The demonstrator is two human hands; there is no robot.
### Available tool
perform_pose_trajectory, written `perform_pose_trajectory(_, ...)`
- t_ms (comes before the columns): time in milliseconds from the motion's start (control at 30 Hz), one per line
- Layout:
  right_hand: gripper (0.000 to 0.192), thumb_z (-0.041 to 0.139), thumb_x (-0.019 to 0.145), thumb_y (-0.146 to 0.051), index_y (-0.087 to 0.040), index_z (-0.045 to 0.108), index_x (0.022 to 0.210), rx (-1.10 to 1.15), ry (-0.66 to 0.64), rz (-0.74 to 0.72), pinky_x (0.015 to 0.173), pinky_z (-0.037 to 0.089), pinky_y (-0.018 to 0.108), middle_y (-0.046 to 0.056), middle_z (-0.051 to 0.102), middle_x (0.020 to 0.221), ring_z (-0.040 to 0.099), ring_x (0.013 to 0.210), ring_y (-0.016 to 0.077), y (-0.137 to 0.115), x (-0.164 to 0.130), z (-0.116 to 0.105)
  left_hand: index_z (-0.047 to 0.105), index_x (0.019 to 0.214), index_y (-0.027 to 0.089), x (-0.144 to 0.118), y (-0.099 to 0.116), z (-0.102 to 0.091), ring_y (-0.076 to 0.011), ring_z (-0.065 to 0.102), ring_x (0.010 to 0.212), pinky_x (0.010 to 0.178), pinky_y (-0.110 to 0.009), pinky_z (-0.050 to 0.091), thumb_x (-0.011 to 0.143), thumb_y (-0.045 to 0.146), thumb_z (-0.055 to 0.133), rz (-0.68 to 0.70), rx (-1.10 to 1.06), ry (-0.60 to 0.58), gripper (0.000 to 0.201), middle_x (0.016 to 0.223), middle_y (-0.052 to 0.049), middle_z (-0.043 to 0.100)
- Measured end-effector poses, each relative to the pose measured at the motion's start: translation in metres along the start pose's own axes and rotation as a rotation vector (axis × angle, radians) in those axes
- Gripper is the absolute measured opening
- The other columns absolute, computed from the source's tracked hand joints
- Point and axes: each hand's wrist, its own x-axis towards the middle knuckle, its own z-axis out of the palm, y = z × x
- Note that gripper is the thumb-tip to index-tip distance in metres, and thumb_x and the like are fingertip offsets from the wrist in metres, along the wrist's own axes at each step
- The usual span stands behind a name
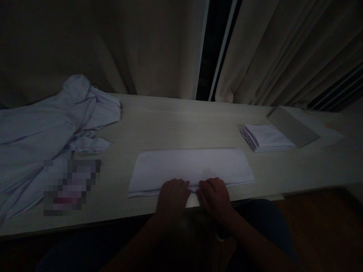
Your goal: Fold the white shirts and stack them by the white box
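A white cloth (190,164), folded into a long flat strip, lies on the pale table in front of me. My left hand (173,196) grips its near edge just left of the middle, fingers curled over the fabric. Close beside it, my right hand (214,196) pinches the same edge, a small gap between the two. The thumbs point toward each other, and the near edge lifts slightly there. Dim light hides the finer finger detail.
Crumpled white cloths (56,124) are heaped on the left of the table (181,121). A blurred-out object (75,185) lies near them. To the right sit a neat stack of folded cloths (268,136) and a box-like object (295,124). Curtains (159,45) hang behind the table.
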Motion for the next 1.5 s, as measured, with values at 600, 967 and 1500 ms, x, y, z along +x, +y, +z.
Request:
perform_pose_trajectory(600, 0.011, 0.052, 0.093, -0.016, -0.018, 0.063, 0.092, -0.177, -0.041, -0.14, 0.072, 0.033, 0.037, 0.007, 0.058, 0.083, 0.045, 0.08, 0.0219, 0.004, 0.0, 0.02, 0.06, 0.108, 0.015, 0.009, -0.009, 0.02, -0.0215, 0.06, 0.087, 0.075, -0.037, 0.048, 0.09, 0.015, 0.048, 0.195, 0.078, -0.078, 0.022, 0.096, -0.01, 0.067)
perform_pose_trajectory(967, 0.015, 0.048, 0.093, -0.013, -0.017, 0.06, 0.085, -0.188, -0.015, -0.15, 0.07, 0.031, 0.037, 0.007, 0.055, 0.079, 0.043, 0.076, 0.022, 0.003, 0.002, 0.023, 0.061, 0.099, 0.017, 0.011, -0.005, 0.018, -0.0224, 0.057, 0.086, 0.075, -0.038, 0.047, 0.088, 0.016, 0.052, 0.208, 0.1, -0.071, 0.014, 0.095, -0.009, 0.064)
perform_pose_trajectory(1500, 0.006, 0.054, 0.089, -0.021, -0.018, 0.057, 0.093, 0.055, -0.018, 0.008, 0.076, 0.04, 0.037, 0.008, 0.056, 0.088, 0.049, 0.084, 0.0222, 0.008, -0.001, 0.002, 0.061, 0.093, 0.014, 0.02, 0.002, 0.03, -0.0231, 0.054, 0.079, 0.073, -0.037, 0.045, 0.087, 0.011, 0.05, 0.176, 0.18, -0.163, 0.013, 0.084, -0.007, 0.06)
